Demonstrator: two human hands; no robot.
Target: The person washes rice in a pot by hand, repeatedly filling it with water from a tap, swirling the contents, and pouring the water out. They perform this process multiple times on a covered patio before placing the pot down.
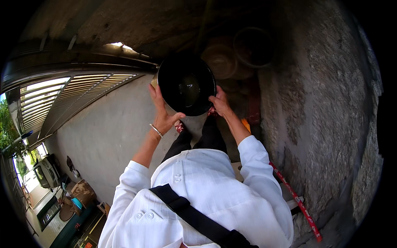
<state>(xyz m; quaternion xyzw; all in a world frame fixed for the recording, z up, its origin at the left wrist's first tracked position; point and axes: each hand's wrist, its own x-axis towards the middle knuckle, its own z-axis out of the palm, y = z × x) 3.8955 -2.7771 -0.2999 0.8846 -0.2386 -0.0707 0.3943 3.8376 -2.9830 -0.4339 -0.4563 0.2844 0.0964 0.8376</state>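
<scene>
Black and glossy, the round basin [187,84] sits at about twelve o'clock from our chest, held up off the concrete floor [111,128] between both hands. Our left hand [163,113] cups its lower rim at eight o'clock, fingers spread and thumb hooked under; our right hand [219,103] pinches the rim at four o'clock. Each grip closes only on the edge, so we judge the basin could tip or slide free if one side slackens. Clay pots [221,60] stand just beyond at one o'clock, near enough to be knocked.
</scene>
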